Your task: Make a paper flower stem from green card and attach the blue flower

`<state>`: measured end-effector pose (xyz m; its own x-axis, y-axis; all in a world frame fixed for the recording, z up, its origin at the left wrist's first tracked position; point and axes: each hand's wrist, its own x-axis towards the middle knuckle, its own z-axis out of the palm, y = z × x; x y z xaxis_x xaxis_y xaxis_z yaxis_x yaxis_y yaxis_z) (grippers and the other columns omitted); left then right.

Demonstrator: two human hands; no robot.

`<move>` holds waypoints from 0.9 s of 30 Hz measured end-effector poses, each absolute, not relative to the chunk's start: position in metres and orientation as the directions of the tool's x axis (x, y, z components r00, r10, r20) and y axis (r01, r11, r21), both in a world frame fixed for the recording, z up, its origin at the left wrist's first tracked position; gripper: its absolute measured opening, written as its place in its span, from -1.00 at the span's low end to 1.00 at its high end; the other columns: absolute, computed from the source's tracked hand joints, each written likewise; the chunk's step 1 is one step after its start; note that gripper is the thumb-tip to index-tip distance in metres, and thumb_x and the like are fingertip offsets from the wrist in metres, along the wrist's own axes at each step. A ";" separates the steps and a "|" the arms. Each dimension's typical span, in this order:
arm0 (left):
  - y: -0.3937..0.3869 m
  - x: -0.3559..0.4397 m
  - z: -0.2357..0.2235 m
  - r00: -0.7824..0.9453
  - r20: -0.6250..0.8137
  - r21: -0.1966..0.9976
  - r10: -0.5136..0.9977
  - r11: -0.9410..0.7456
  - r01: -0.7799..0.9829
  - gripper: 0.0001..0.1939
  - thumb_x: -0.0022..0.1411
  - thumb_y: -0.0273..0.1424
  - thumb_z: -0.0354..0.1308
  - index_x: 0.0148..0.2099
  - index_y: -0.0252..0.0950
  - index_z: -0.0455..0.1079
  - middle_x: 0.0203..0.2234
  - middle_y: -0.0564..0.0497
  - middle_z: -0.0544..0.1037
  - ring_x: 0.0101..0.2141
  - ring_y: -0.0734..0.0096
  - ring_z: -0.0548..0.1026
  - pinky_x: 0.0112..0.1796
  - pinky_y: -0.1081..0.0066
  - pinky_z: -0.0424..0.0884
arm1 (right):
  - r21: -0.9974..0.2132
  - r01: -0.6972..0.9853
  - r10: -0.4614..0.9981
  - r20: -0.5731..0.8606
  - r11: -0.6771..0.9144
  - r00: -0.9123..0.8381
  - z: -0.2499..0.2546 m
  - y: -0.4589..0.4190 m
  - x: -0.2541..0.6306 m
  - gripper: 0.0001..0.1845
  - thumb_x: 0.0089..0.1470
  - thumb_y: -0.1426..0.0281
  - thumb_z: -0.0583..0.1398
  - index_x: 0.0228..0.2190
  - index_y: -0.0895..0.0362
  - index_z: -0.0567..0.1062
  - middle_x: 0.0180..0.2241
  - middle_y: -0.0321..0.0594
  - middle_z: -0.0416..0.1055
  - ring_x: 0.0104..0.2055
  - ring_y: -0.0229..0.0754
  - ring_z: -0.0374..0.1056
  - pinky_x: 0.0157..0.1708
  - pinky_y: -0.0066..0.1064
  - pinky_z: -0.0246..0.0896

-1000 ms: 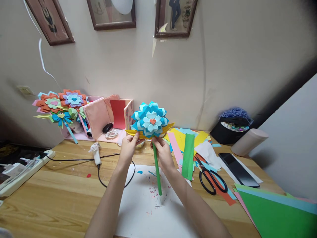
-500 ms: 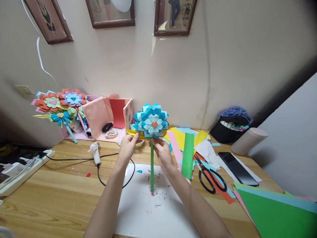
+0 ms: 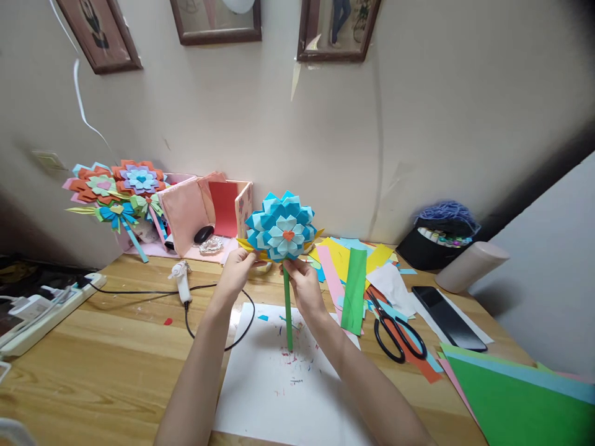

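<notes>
Far left: we are noting a power strip (image 3: 58,322); beyond it, finished-looking flowers (image 3: 141,179), with bows (image 3: 117,215) showing, are leaning beside a pink box (image 3: 183,214). Next, a glue gun (image 3: 183,286) is lying on the table (image 3: 93,384).

Left hand (image 3: 238,270): its thumb and fingers are pinching, with hardly any gap, a yellow leaf (image 3: 245,245).

Centre: we are holding the blue flower (image 3: 272,224) upright over a white sheet (image 3: 264,402); whether its foot is touching down, we cannot tell. Done, by our judgement: layered petals, orange heart (image 3: 288,235), leaves and green stem (image 3: 288,310), all seemingly joined. Left, perhaps: a bow, as we are seeing none on this stem. How firmly the joins are holding, we cannot tell.

Right hand (image 3: 304,286): its thumb and fingers are gripping the stem's top, just under the petals; some fingertips are hiding.

Right: a green strip (image 3: 354,291) is lying over scraps (image 3: 338,255); scissors (image 3: 395,328), phone (image 3: 445,317) and coloured sheets (image 3: 520,390) are completing our list
</notes>
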<state>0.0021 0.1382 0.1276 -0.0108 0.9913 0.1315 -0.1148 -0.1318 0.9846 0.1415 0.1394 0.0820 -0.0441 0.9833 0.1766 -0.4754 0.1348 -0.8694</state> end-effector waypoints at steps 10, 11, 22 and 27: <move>0.136 0.008 0.127 -0.017 0.104 0.987 0.994 -0.106 -0.117 -0.55 -0.10 -0.11 0.18 -0.24 -0.37 0.41 -0.25 -0.10 0.53 -0.17 0.15 0.45 -0.20 0.22 0.42 | -0.832 -0.552 0.992 0.104 0.045 -0.076 0.081 0.140 0.140 -0.81 -0.15 0.28 0.24 -0.44 0.12 0.51 -0.42 -0.26 0.44 -0.40 -0.23 0.26 -0.33 -0.38 0.16; 0.136 0.008 0.127 -0.002 0.099 0.987 0.995 -0.098 -0.130 -0.54 -0.08 -0.10 0.18 -0.22 -0.37 0.41 -0.24 -0.11 0.52 -0.15 0.15 0.43 -0.18 0.21 0.41 | -0.825 -0.563 0.991 0.107 0.046 -0.075 0.082 0.141 0.141 -0.80 -0.16 0.28 0.24 -0.43 0.12 0.51 -0.42 -0.25 0.44 -0.39 -0.22 0.27 -0.33 -0.38 0.17; 0.137 0.007 0.127 0.040 0.111 0.993 0.993 -0.109 -0.041 -0.52 -0.02 -0.10 0.14 -0.14 -0.35 0.39 -0.19 -0.10 0.51 -0.14 0.19 0.43 -0.15 0.27 0.36 | -0.818 -0.574 0.989 0.104 0.028 -0.101 0.086 0.144 0.146 -0.80 -0.21 0.27 0.27 -0.49 0.13 0.48 -0.46 -0.27 0.45 -0.40 -0.23 0.30 -0.36 -0.38 0.20; 0.135 0.007 0.124 0.124 0.129 0.985 0.984 -0.142 0.102 -0.55 -0.07 -0.21 0.22 -0.12 -0.33 0.39 -0.19 -0.13 0.51 -0.17 0.23 0.45 -0.14 0.30 0.34 | -0.798 -0.602 0.993 0.064 -0.011 -0.103 0.092 0.143 0.150 -0.79 -0.24 0.30 0.29 -0.48 0.14 0.49 -0.45 -0.26 0.45 -0.40 -0.24 0.31 -0.35 -0.38 0.21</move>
